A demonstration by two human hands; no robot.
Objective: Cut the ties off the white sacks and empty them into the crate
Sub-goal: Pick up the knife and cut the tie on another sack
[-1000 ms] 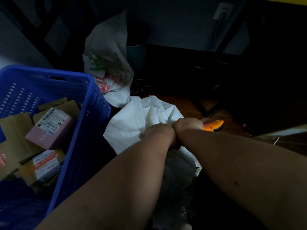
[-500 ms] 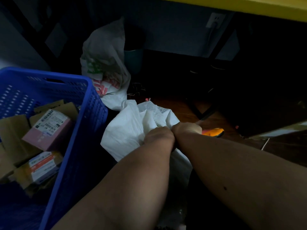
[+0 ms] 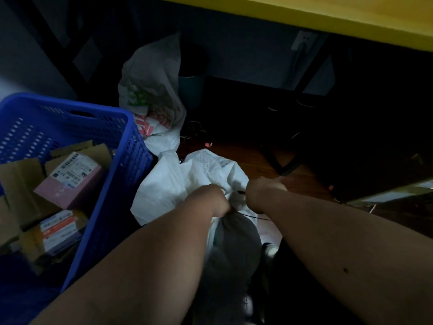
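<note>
A crumpled white sack (image 3: 178,184) lies on the floor just right of the blue crate (image 3: 131,130). My left hand (image 3: 210,199) is closed on the sack's gathered neck. My right hand (image 3: 263,192) is a fist a short gap to its right, and a small dark tip pokes out of it toward the left hand. The orange cutter seen in that hand earlier is hidden behind the wrist. A thin black tie (image 3: 254,216) trails loose under the two hands. Below them the sack's bulging body (image 3: 234,245) lies in shadow.
The crate holds several cardboard and pink labelled boxes (image 3: 70,177). A printed plastic bag (image 3: 150,90) stands behind it by a dark bin (image 3: 191,90). A yellow tabletop (image 3: 328,12) overhangs at the top, with black table legs (image 3: 304,73) to the right. The floor (image 3: 246,158) is wooden.
My hands have drawn slightly apart. The orange cutter has gone out of sight behind my right wrist, and a loose black tie now shows. The view has tilted up to the yellow tabletop.
</note>
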